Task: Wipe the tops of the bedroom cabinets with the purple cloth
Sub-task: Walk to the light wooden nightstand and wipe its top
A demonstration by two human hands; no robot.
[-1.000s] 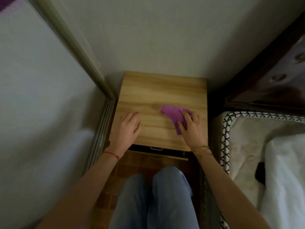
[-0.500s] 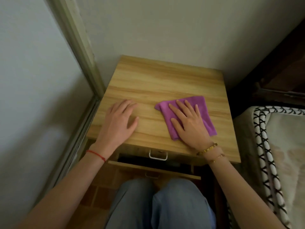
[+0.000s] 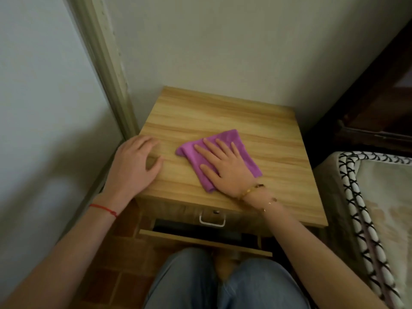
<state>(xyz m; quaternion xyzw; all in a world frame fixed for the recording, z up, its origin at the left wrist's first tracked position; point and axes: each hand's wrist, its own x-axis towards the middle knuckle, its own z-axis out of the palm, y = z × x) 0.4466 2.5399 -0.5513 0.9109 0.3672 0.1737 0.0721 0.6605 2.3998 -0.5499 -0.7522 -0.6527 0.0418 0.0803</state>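
No text, label, brand, number or sign can be read anywhere in the view. The wooden cabinet top [image 3: 223, 121], the purple cloth [image 3: 225, 139] and the drawer front with its metal handle [image 3: 211, 219] are all seen to be unmarked. The black-and-white pattern along the mattress edge [image 3: 356, 197] is made up of crossed lines only, and no letters are formed by it.
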